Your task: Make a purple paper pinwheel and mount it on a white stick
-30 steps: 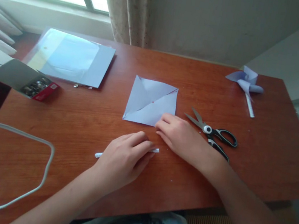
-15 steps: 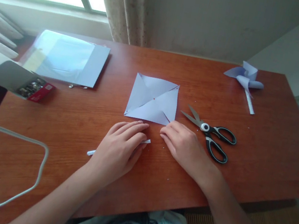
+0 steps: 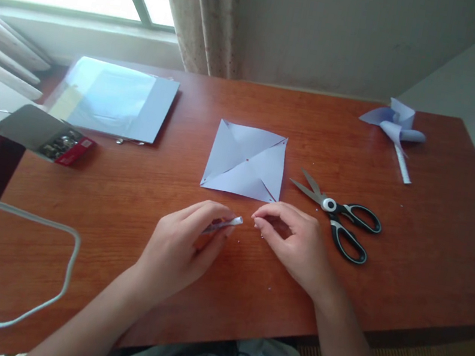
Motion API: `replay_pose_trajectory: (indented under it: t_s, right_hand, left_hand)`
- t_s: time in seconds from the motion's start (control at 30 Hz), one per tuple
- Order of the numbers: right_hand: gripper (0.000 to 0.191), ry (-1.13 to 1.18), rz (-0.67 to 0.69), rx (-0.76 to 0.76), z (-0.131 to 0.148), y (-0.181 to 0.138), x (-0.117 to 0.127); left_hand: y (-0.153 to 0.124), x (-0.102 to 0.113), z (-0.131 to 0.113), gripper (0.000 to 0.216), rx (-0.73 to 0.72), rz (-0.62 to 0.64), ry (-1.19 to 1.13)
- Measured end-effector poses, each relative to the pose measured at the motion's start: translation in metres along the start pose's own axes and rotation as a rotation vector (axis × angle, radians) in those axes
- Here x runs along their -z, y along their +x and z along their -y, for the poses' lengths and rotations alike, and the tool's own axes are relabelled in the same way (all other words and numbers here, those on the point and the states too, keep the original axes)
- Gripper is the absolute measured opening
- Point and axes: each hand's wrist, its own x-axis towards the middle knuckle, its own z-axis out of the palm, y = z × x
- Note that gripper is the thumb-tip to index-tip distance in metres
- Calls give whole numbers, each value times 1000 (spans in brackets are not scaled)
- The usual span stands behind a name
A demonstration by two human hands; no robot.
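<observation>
My left hand [image 3: 188, 239] is closed around a thin white rolled-paper stick [image 3: 230, 223], whose tip pokes out past the fingers toward the right. Just right of that tip, my right hand [image 3: 289, 238] is pinched, thumb against forefinger; whether something small is between them I cannot make out. Beyond both hands a square white paper [image 3: 243, 170] lies flat, cut from its corners toward the middle, with small reddish dots at the centre and corners. Scissors [image 3: 332, 209] with black and grey handles lie spread apart to the right.
A finished paper pinwheel [image 3: 396, 128] lies at the back right. Toward the left are a clear folder with grey-blue sheets [image 3: 158, 110], a small box of metal bits [image 3: 71, 153] and a white cable [image 3: 71, 259]. Tiny paper scraps dot the wooden table [image 3: 126, 323].
My left hand has lifted the paper stick and turned its tip up. The right hand has drawn back from the square paper's near corner, its fingers now in a pinch by the stick.
</observation>
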Motion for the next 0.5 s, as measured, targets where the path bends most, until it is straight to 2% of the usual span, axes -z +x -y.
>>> replay_pose_trajectory:
  t_s: [0.2, 0.37, 0.5]
  right_hand:
    - [7, 288, 34, -83, -1, -1, -7]
    - [6, 342, 72, -60, 0, -4, -5]
    - [10, 404, 65, -75, 1, -4, -4]
  left_hand:
    - [0, 4, -6, 12, -24, -42, -82]
    - [-1, 6, -6, 13, -16, -86, -191]
    - [-4, 8, -7, 22, -13, -72, -331]
